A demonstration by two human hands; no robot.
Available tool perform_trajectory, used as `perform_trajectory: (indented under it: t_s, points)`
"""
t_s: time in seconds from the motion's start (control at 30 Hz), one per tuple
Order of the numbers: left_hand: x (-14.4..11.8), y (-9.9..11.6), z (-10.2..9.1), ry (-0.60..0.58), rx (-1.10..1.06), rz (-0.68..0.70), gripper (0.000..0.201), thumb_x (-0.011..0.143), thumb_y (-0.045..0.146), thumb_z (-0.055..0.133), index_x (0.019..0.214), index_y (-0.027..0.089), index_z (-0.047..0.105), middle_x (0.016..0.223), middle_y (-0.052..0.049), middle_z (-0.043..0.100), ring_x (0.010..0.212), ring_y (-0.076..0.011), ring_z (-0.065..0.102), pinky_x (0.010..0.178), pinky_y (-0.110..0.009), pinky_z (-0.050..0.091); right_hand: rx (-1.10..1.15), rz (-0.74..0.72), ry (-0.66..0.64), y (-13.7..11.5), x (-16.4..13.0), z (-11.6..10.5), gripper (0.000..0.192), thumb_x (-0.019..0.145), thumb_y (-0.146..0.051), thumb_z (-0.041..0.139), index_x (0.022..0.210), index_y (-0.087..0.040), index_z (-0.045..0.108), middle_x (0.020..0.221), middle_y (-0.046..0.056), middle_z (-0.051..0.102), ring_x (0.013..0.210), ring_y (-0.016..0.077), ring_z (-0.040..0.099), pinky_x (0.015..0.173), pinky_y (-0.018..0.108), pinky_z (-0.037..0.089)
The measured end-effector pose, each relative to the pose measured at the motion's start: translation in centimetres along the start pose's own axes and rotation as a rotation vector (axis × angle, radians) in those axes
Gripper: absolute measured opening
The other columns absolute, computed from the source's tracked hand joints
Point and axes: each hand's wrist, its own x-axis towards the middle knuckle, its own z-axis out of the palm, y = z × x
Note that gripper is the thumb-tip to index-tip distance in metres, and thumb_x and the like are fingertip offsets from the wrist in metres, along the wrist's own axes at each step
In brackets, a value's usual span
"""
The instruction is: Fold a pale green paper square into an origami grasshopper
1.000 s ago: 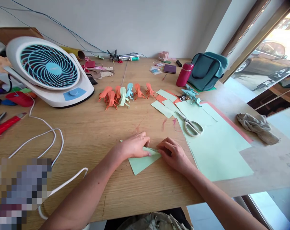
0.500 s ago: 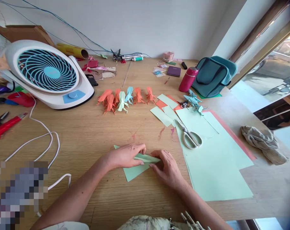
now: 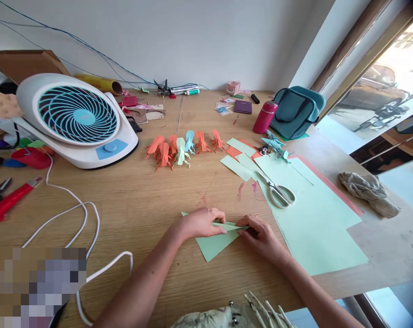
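Observation:
A light green paper (image 3: pixel 213 245) lies partly folded on the wooden table (image 3: pixel 151 200) near its front edge. My left hand (image 3: pixel 201 222) rests flat on the paper's left part, fingers pressing the fold. My right hand (image 3: pixel 261 237) pinches the fold's right end. Behind them stands a row of several folded paper figures (image 3: pixel 182 146), orange, light green and blue. Scissors (image 3: pixel 277 191) lie on large light green sheets (image 3: pixel 312 214) to the right of my hands.
A white and teal fan (image 3: pixel 78 118) stands at the left with its white cable (image 3: pixel 73 214) looping over the table. Red-handled cutter (image 3: pixel 8 200) at far left. A teal bag (image 3: pixel 295 111), a red bottle (image 3: pixel 265 117) and a grey cloth (image 3: pixel 368 189) sit to the right.
The view has shifted slightly. Both hands stay on the green paper, with the right fingers working along the fold's right end.

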Motion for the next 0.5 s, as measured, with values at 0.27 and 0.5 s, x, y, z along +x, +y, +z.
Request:
perform_trajectory:
  t_s: [0.27,0.5]
  points:
    - [0.2,-0.6,1.2,0.044,0.007,-0.008,0.023,0.086,0.044,0.067,0.095,0.023,0.067,0.107,-0.002,0.069,0.090,-0.0192,0.064,0.074,-0.025,0.042,0.008,0.071,-0.013,0.5,-0.3,0.2,0.011,0.095,-0.029,0.055,0.095,-0.022,0.064,0.086,0.004,0.068,0.079,0.0197,0.062,0.074,0.032,0.048]
    - [-0.1,-0.5,1.5,0.096,-0.017,-0.018,0.020,0.084,0.041,0.070,0.091,0.023,0.068,0.101,-0.001,0.069,0.088,-0.0188,0.063,0.073,-0.025,0.041,0.023,0.071,-0.007,0.2,-0.2,0.3,0.010,0.094,-0.027,0.056,0.091,-0.022,0.063,0.084,0.002,0.067,0.074,0.0180,0.059,0.067,0.029,0.044]
